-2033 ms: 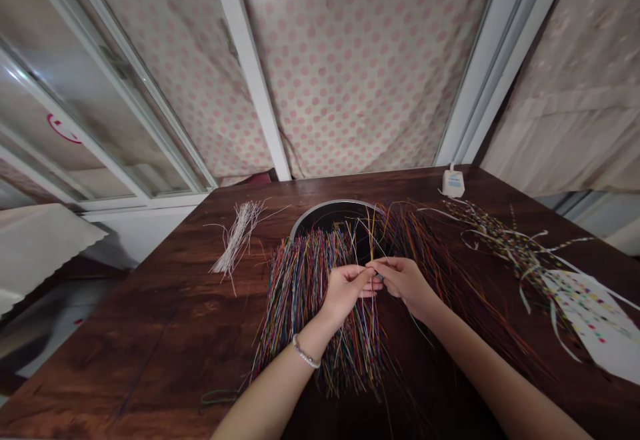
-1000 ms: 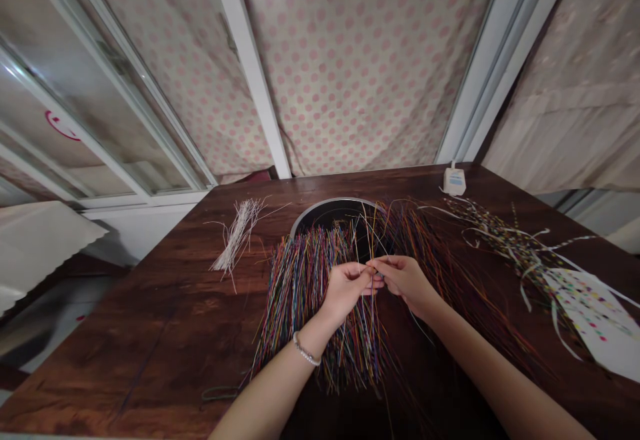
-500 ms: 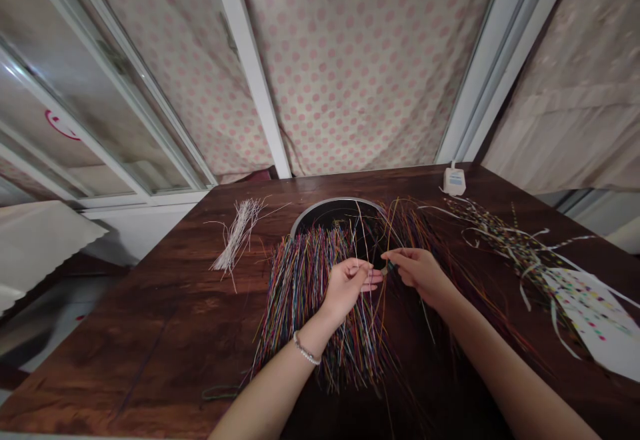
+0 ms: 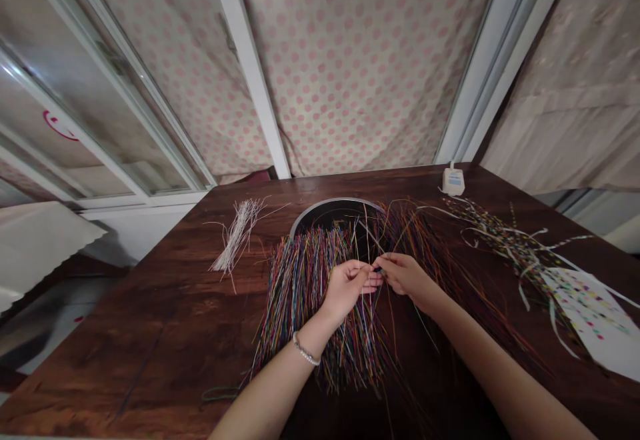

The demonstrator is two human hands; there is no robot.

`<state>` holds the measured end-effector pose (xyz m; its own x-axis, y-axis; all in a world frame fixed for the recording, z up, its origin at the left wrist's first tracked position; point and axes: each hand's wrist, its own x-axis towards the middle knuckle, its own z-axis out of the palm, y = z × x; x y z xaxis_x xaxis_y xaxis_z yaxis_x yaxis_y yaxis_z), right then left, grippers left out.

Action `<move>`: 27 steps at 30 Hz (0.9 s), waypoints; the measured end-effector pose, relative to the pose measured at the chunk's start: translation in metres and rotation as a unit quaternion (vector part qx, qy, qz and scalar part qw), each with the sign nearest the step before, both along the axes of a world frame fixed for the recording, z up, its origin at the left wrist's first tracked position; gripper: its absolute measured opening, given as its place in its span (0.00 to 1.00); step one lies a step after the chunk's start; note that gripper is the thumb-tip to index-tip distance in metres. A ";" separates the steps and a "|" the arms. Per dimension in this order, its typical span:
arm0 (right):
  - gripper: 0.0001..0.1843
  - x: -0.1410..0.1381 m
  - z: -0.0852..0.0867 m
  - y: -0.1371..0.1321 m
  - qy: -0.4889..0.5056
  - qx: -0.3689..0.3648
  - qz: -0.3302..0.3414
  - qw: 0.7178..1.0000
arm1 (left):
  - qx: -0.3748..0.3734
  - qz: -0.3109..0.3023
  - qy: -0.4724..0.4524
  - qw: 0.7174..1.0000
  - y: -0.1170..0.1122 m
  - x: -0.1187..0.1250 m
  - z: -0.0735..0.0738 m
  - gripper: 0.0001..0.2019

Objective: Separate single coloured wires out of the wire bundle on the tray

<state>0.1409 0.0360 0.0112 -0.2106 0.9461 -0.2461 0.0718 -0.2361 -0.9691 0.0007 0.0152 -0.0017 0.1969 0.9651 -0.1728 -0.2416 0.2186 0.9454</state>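
Pinching into a wide fall of coloured strands, the person's two hands meet just in front of a round black pot. The strands drape over the pot's near rim and down across the bench, which seems to keep them spread out and easy to pick through. The left hand, with a bracelet at its wrist, lies among them, its fingers curled closed around a few strands, apparently holding the rest aside. The right hand comes in from the pot's right, thumb and fingers pressed together on a thin strand or two; a tiny dark bit between them is too small to make out. Left of the pot lies a bundle of white strands. Right of it sit speckled ribbons, a dotted paper card and a white plug box, all kept out of the hands' way.
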 end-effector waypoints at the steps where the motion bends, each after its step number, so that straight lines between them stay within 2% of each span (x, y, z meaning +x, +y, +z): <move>1: 0.13 0.006 0.001 0.003 -0.024 0.015 -0.002 1.000 | -0.002 0.000 0.002 1.000 0.000 0.000 0.000 0.15; 4: 0.11 0.030 -0.002 0.015 -0.166 0.095 -0.029 0.981 | -0.001 0.003 0.007 1.000 -0.001 0.000 0.001 0.16; 6: 0.10 0.047 -0.007 0.023 -0.300 0.149 -0.054 0.941 | 0.001 0.002 0.005 1.000 -0.002 0.000 0.002 0.16; 8: 0.09 0.058 -0.014 0.029 -0.403 0.163 -0.069 0.898 | 0.003 0.002 0.004 1.000 -0.002 0.001 0.002 0.15; 10: 0.11 0.064 -0.019 0.032 -0.447 0.160 -0.098 0.874 | 0.004 0.005 0.005 1.000 -0.002 0.001 0.001 0.14; 12: 0.22 0.068 -0.020 0.033 -0.438 0.169 -0.150 0.870 | 0.003 0.007 0.006 1.000 -0.002 0.001 0.000 0.14; 14: 0.28 0.070 -0.014 0.032 -0.387 0.185 -0.210 0.879 | 0.004 0.008 0.005 1.000 -0.001 0.001 0.000 0.15; 16: 0.24 0.072 -0.005 0.029 -0.275 0.193 -0.266 0.904 | 0.006 0.009 0.006 1.000 -0.001 0.001 0.000 0.15; 18: 0.19 0.068 0.004 0.024 -0.117 0.169 -0.276 0.939 | 0.008 0.009 0.008 1.000 -0.001 0.001 0.000 0.16; 20: 0.19 0.058 0.010 0.017 0.016 0.107 -0.200 0.974 | 0.012 0.007 0.006 1.000 -0.002 0.002 0.000 0.17; 22: 0.20 0.042 0.012 0.010 0.072 0.039 -0.082 0.993 | 0.019 0.001 0.004 1.000 -0.002 0.002 0.001 0.18; 24: 0.22 0.024 0.011 0.003 0.067 0.003 -0.009 0.998 | 0.024 -0.012 0.004 1.000 -0.002 0.003 0.002 0.18; 27: 0.22 0.006 0.009 -0.004 0.040 0.012 0.011 0.999 | 0.025 -0.039 0.004 0.999 -0.002 0.004 0.003 0.19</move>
<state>0.1467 0.0317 0.0202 -0.2503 0.9461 -0.2057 -0.0009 -0.2126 -0.9771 0.0043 0.0128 0.0009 0.2713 0.9541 -0.1267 -0.2178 0.1891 0.9575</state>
